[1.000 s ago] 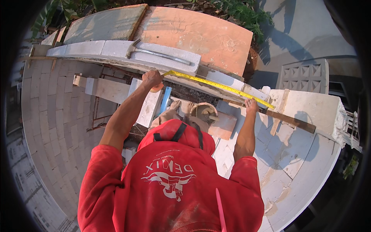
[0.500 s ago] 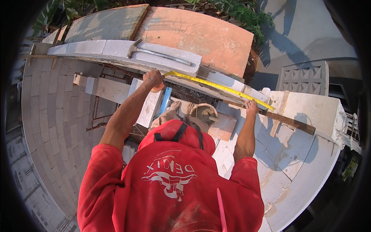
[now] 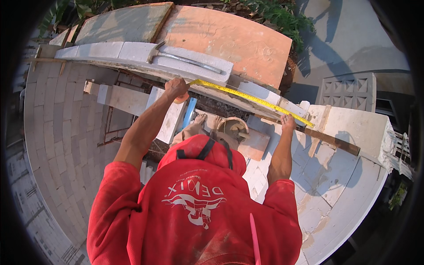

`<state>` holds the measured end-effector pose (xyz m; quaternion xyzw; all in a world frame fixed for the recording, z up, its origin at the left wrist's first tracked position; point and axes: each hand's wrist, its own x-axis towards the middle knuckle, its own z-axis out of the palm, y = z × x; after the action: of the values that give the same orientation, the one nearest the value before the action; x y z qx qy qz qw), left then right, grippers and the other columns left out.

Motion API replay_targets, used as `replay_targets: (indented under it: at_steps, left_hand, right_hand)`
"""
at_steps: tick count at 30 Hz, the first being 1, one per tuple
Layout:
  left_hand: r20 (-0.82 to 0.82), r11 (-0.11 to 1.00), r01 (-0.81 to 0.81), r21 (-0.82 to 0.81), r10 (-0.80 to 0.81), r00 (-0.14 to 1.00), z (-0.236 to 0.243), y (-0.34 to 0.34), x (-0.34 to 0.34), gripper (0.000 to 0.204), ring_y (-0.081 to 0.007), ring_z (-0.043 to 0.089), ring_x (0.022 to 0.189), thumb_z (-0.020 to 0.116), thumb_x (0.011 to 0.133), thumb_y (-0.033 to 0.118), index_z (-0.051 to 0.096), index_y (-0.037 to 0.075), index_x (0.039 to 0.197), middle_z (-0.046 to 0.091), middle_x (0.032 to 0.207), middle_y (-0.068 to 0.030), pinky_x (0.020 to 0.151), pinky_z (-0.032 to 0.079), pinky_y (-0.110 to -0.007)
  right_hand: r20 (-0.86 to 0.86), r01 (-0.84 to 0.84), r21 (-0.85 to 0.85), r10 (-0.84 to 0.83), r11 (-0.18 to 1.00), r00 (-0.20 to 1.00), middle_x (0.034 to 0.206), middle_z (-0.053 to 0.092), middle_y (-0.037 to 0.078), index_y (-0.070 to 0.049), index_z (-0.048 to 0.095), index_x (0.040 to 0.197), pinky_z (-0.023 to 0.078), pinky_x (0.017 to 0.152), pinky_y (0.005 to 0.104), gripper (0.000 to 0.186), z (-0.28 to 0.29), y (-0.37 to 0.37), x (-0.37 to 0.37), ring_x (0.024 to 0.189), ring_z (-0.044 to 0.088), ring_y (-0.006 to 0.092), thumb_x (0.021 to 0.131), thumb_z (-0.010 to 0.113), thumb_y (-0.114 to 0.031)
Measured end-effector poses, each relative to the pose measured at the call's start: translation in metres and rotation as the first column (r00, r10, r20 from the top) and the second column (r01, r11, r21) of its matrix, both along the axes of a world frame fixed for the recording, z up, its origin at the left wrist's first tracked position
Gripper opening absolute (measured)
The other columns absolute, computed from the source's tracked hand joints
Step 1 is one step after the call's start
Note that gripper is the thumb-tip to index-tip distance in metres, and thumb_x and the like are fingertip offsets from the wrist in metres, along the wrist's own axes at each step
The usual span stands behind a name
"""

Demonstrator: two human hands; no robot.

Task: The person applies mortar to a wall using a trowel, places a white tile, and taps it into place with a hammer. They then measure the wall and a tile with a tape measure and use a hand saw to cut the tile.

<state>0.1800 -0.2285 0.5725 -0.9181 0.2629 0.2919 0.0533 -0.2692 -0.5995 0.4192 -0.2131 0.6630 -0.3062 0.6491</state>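
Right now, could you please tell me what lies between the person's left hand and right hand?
In the head view, a yellow tape measure blade spans from the left hand to the right hand and extends slightly beyond it.

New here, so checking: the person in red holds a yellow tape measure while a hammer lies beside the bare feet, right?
Wrong spot for the hammer: the head view shows it lying on the white blocks. The rest is right.

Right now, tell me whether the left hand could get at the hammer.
Likely yes: the hammer lies uncovered just beyond the left hand, though that hand seems busy holding the yellow tape.
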Motion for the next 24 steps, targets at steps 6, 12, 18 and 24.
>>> replay_targets:
  at_steps: [6, 12, 18, 24]
  left_hand:
    - [0.004, 1.0, -0.011, -0.003, 0.011, 1.0, 0.004, -0.002, -0.001, 0.047, -0.0384, 0.068, 0.109, 0.057, 0.087, 0.047, 0.075, 0.012, 0.112, 0.072, 0.113, -0.0198, 0.094, 0.052, -0.049]
    - [-0.002, 1.0, 0.002, 0.014, -0.002, 1.0, 0.005, -0.003, -0.001, 0.046, -0.0373, 0.069, 0.108, 0.058, 0.088, 0.047, 0.075, 0.011, 0.112, 0.073, 0.113, -0.0193, 0.092, 0.053, -0.049]
    - [0.019, 1.0, 0.014, 0.027, -0.015, 1.0, 0.004, -0.004, -0.002, 0.045, -0.0369, 0.07, 0.107, 0.059, 0.089, 0.048, 0.076, 0.012, 0.111, 0.073, 0.112, -0.0188, 0.09, 0.054, -0.048]
    - [-0.018, 0.998, 0.0, 0.063, 0.001, 1.0, 0.002, -0.006, 0.003, 0.045, -0.0368, 0.068, 0.111, 0.058, 0.089, 0.053, 0.077, 0.017, 0.11, 0.073, 0.114, -0.017, 0.094, 0.051, -0.05]
  right_hand:
    - [0.089, 0.006, 0.009, -0.007, 1.0, 0.996, 0.122, 0.065, 0.021, 0.008, 0.05, 0.131, 0.06, 0.091, 0.0406, 0.039, -0.007, -0.001, -0.006, 0.109, 0.068, 0.0293, 0.104, 0.052, -0.02]
    - [0.211, 0.087, 0.057, -0.098, 0.995, 0.973, 0.135, 0.057, 0.025, 0.006, 0.045, 0.141, 0.054, 0.1, 0.0447, 0.044, -0.011, -0.002, -0.011, 0.124, 0.059, 0.0345, 0.105, 0.045, -0.02]
    - [0.02, -0.025, -0.026, 0.025, 0.999, 0.999, 0.134, 0.057, 0.023, 0.003, 0.045, 0.142, 0.052, 0.103, 0.047, 0.045, -0.006, 0.002, 0.001, 0.12, 0.06, 0.0339, 0.106, 0.04, -0.023]
    - [-0.03, 0.054, 0.043, -0.052, 0.998, 0.998, 0.109, 0.067, 0.017, 0.003, 0.055, 0.125, 0.063, 0.082, 0.0377, 0.03, 0.005, 0.006, 0.008, 0.093, 0.069, 0.0253, 0.101, 0.057, -0.016]
